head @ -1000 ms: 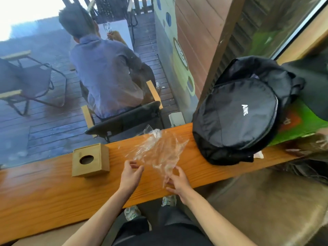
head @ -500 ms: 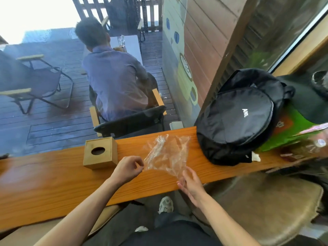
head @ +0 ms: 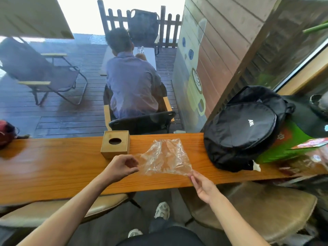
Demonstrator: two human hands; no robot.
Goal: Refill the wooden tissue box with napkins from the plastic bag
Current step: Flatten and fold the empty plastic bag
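on the wooden counter, the clear plastic bag lies flat, pinched by the left hand at its 9 o'clock corner and the right hand at 5 o'clock, the wooden tissue box at 10 o'clock.

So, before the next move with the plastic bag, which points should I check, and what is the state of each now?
1. Left hand holds the plastic bag at its left edge: ok, its fingers are curled at that edge.
2. Right hand pinches the bag's near right corner: ok.
3. Napkins inside the bag: not ok, it looks flat and see-through, with none visible.
4. Wooden tissue box upright on the counter, round hole on top: ok.
5. Napkins already in the box: cannot tell, the hole is dark.
6. Black backpack apart from the bag: ok, bare counter lies between them.
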